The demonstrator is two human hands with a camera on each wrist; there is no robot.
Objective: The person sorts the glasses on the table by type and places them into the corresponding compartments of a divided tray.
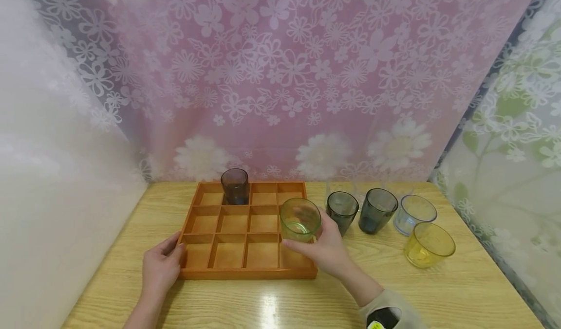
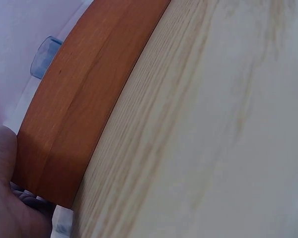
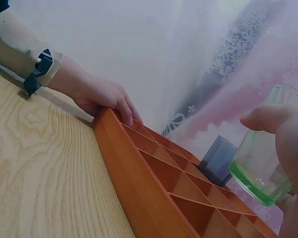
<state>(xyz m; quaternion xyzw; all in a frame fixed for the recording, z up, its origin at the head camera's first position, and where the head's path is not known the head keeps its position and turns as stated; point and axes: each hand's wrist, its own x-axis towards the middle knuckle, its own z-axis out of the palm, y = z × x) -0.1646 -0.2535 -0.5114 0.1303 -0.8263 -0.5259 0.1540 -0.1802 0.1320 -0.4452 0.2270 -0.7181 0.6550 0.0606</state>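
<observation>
My right hand holds a clear green glass, thumb on the near side, over the right part of a wooden compartment tray. In the right wrist view the green glass tilts slightly, its base raised over the dividers. My left hand grips the tray's front left corner, its fingers over the side wall; the left wrist view shows the thumb against the wood. A dark purple-grey glass stands in the back row, second compartment from the left.
Right of the tray stand two dark grey glasses, a pale clear glass with a blue rim and a yellow glass. Faint clear glasses are partly hidden behind them. A floral curtain hangs along the table's back edge.
</observation>
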